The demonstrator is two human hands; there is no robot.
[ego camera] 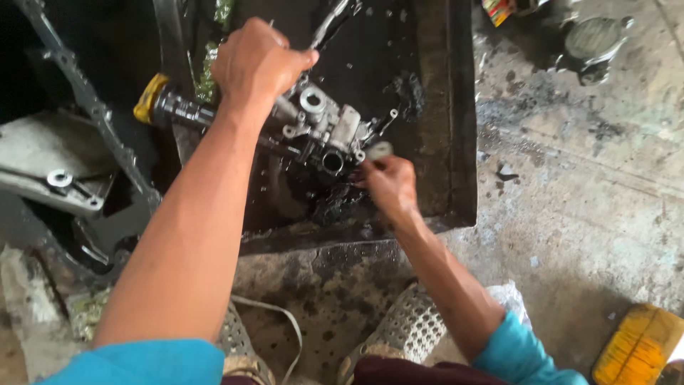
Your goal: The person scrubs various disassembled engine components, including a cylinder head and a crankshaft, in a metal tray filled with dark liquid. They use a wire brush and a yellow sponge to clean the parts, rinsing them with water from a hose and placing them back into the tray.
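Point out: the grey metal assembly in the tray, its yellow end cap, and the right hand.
grey metal assembly [335, 132], head view, on its pale housing near the round bore.
yellow end cap [149, 98], head view, on the cap's outer face at the shaft's far left end.
right hand [390, 187], head view, on the back of the hand.
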